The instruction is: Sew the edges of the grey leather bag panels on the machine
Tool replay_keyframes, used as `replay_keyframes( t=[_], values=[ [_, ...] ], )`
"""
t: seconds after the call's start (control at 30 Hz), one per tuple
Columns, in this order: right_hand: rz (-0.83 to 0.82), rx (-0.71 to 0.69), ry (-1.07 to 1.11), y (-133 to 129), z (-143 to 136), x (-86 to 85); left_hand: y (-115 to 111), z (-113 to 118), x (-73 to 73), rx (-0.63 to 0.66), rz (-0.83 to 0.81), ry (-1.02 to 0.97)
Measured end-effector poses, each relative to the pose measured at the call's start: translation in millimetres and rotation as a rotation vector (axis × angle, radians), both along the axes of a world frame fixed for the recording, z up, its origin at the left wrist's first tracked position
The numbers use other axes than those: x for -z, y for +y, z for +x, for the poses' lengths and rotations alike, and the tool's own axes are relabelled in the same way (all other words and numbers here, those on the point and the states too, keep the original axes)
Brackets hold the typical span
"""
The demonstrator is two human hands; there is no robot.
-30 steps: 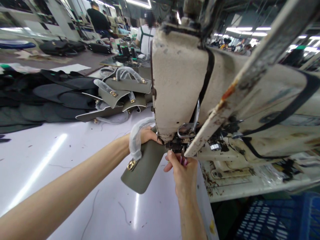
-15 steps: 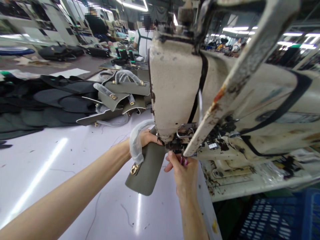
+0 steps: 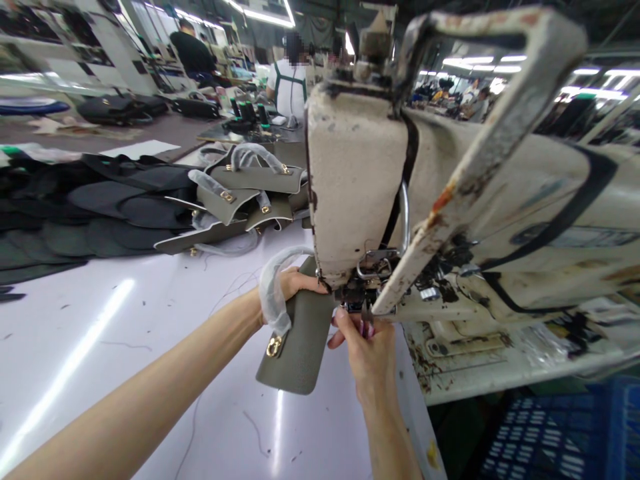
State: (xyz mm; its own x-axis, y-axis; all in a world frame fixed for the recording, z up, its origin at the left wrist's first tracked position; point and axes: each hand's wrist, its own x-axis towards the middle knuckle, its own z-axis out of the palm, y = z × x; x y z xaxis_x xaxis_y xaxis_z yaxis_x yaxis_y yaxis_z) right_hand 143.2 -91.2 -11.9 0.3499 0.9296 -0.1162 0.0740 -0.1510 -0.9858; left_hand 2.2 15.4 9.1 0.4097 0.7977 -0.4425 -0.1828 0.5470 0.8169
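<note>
A grey-green handbag panel (image 3: 305, 347), with a plastic-wrapped handle (image 3: 273, 300) and a gold clasp (image 3: 274, 346), lies tilted at the head of a sewing machine (image 3: 357, 173). My left hand (image 3: 297, 283) reaches through the handle's loop and holds the panel's upper part, its fingertips close under the machine head. Just below the needle area, my right hand (image 3: 367, 340) is closed around a small pink-handled tool (image 3: 367, 329), mostly hidden by the fingers. The needle and the panel's far edge cannot be made out.
Similar grey-green handbag panels (image 3: 240, 200) are heaped behind, beside a pile of black pieces (image 3: 115, 200). A slanted metal bar (image 3: 450, 193) crosses before the machine. Loose threads lie on the white tabletop (image 3: 125, 373). A blue crate (image 3: 550, 427) stands lower right; people work behind.
The panel's lower end and clasp have shifted slightly right and down in the view. The machine also appears a little further right. Both hands keep nearly the same places and grip.
</note>
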Motion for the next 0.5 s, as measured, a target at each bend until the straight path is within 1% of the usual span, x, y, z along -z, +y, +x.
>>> replay_keyframes(
  t=[0.03,0.07,0.1,0.2,0.3,0.37,0.5],
  values=[
    [0.001,-0.035,-0.010,-1.6,-0.2,-0.3,-0.6,-2.0,1.3,0.074,-0.027,0.020],
    [0.001,-0.066,-0.016,-2.9,-0.8,-0.5,-2.0,-3.9,3.3,0.121,-0.044,0.039],
    [0.004,-0.089,-0.013,-3.7,-1.7,-0.6,-4.3,-5.4,6.0,0.135,-0.051,0.055],
    [0.034,-0.081,0.040,-3.9,-5.2,-0.2,-15.1,-7.2,15.6,0.104,-0.036,0.061],
    [0.038,-0.015,0.115,-2.9,-7.4,0.3,-28.2,-5.5,21.5,0.028,0.008,-0.008],
    [0.025,0.032,0.130,-2.5,-7.7,-0.2,-35.7,-4.0,22.4,-0.014,0.008,-0.027],
    [0.029,0.090,0.153,-2.3,-6.9,-2.8,-44.5,-1.5,19.7,0.009,-0.094,-0.027]
  ],
)
